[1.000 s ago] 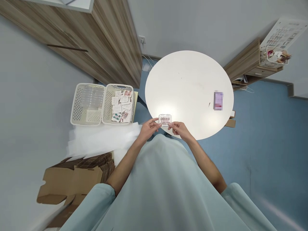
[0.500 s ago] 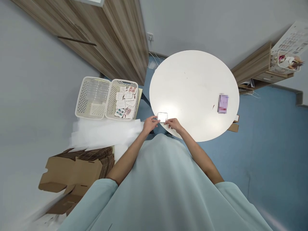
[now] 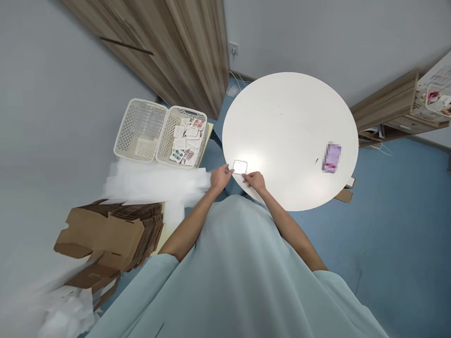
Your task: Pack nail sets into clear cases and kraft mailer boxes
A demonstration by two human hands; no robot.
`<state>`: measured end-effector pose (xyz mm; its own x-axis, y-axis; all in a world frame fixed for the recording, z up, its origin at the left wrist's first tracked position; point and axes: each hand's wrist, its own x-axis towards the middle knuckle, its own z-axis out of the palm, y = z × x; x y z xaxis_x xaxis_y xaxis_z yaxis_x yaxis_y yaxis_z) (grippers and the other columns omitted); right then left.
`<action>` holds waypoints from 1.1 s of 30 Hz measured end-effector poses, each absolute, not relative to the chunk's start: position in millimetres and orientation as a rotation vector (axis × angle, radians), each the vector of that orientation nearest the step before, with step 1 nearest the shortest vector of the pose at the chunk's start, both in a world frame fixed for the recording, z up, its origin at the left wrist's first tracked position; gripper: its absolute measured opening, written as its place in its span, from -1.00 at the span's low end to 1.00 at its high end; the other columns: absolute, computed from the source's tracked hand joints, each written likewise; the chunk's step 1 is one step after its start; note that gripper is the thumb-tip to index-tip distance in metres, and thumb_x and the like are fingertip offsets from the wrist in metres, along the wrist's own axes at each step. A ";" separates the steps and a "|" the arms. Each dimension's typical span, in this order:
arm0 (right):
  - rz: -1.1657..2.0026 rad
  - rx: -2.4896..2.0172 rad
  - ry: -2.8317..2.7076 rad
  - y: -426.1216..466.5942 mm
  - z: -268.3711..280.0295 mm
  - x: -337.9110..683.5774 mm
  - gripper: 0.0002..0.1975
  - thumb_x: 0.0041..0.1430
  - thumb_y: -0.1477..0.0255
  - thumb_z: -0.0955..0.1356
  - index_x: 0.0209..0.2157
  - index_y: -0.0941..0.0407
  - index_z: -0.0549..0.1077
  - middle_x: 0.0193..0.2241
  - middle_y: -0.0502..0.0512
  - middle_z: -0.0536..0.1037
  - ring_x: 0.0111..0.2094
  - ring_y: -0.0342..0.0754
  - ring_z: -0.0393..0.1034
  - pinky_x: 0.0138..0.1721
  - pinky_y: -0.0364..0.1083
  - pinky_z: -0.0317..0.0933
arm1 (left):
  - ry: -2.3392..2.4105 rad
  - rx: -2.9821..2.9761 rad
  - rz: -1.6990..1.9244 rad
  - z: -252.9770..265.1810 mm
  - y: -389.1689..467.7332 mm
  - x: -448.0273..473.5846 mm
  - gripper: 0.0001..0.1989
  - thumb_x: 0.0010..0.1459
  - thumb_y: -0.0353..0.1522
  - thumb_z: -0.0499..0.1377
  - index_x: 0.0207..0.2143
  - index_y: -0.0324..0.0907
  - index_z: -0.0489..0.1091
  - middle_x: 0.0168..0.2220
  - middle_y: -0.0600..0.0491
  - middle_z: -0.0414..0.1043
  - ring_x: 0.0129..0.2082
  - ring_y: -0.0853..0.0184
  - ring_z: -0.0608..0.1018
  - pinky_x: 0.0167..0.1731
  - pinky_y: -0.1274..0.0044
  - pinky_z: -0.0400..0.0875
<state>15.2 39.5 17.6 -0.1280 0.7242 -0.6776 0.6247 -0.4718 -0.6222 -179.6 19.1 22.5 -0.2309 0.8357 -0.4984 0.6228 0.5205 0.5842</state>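
A small clear, square-cornered case (image 3: 240,167) with a white inside is over the near left edge of the round white table (image 3: 296,112). My left hand (image 3: 221,178) grips its left side, thumb at the lower left corner and fingers bent round the edge. Closed in a pinch, my right hand (image 3: 254,181) touches the lower right corner of the case. Whether the case rests on the tabletop or is held just above it I cannot tell.
Left of the table stand a white basket of printed cards (image 3: 186,141) and a white basket of clear plastic cases (image 3: 144,126). White sheets (image 3: 158,183) and stacked flat cardboard boxes (image 3: 105,232) lie nearer. A blurred purple item (image 3: 332,157) lies on the table's right.
The whole view has shifted slightly. Both hands stay at the case, which now appears a little farther over the tabletop and slightly turned. The left fingers are more tightly bent.
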 end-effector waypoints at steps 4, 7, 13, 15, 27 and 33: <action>1.661 -1.911 -1.690 37.2 34.0 14.5 -0.62 0.37 0.22 0.40 -0.50 0.10 0.54 -0.35 0.09 0.71 -0.60 -0.14 0.42 -0.31 -0.09 0.31 | 2.059 1.110 0.429 39.2 -2.4 -193.9 -0.56 0.31 -0.15 0.25 0.16 -0.12 0.55 -0.10 -0.10 0.68 -0.01 -0.01 0.62 0.01 0.35 0.39; 1.676 -1.835 -1.795 37.0 44.0 8.0 -0.68 0.36 0.22 0.40 -0.43 0.10 0.57 -0.34 0.08 0.71 -0.58 -0.12 0.44 -0.32 -0.08 0.32 | 2.161 1.016 0.479 52.6 -27.9 -212.9 -0.59 0.32 -0.16 0.25 0.13 -0.10 0.56 -0.10 -0.08 0.68 -0.07 0.01 0.64 0.00 0.35 0.39; 1.665 -1.650 -2.007 36.8 50.2 -24.8 -0.74 0.32 0.18 0.43 -0.30 0.08 0.62 -0.29 0.09 0.70 -0.44 -0.06 0.50 -0.29 -0.08 0.30 | 2.363 0.857 0.512 62.5 -83.3 -273.5 -0.60 0.33 -0.22 0.22 0.16 -0.15 0.51 -0.04 -0.07 0.66 -0.14 0.12 0.66 0.00 0.38 0.42; 1.666 -1.601 -2.039 34.3 51.9 -40.2 -0.73 0.31 0.17 0.42 -0.28 0.08 0.63 -0.30 0.09 0.69 -0.40 -0.05 0.51 -0.30 -0.08 0.29 | 2.404 0.856 0.522 58.0 -97.8 -299.2 -0.59 0.32 -0.25 0.21 0.17 -0.19 0.50 0.04 -0.13 0.62 -0.07 0.11 0.65 0.03 0.37 0.43; 1.532 -1.600 -2.116 4.6 72.1 -123.2 -0.79 0.32 0.22 0.41 -0.24 0.04 0.64 -0.25 0.06 0.70 -0.32 -0.01 0.52 -0.26 -0.07 0.34 | 2.198 1.330 0.165 -13.1 -98.4 -430.3 -0.51 0.22 -0.41 0.24 0.21 -0.22 0.46 0.39 -0.16 0.29 0.36 -0.01 0.34 0.32 0.25 0.30; 1.462 -1.718 -2.075 -15.8 74.1 -137.6 -0.78 0.35 0.22 0.38 -0.23 0.04 0.63 -0.26 0.04 0.70 -0.36 -0.02 0.53 -0.26 -0.07 0.32 | 2.071 1.408 0.163 -30.0 -89.9 -451.2 -0.67 0.27 -0.33 0.24 0.06 -0.15 0.58 0.30 -0.13 0.43 0.28 0.01 0.44 0.29 0.25 0.32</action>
<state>-137.6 -15.8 74.1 -0.3698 0.7941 -0.4823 0.7214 -0.0817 -0.6877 -451.2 -89.9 -30.0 -0.2380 0.8748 -0.4219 0.7979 0.4238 0.4286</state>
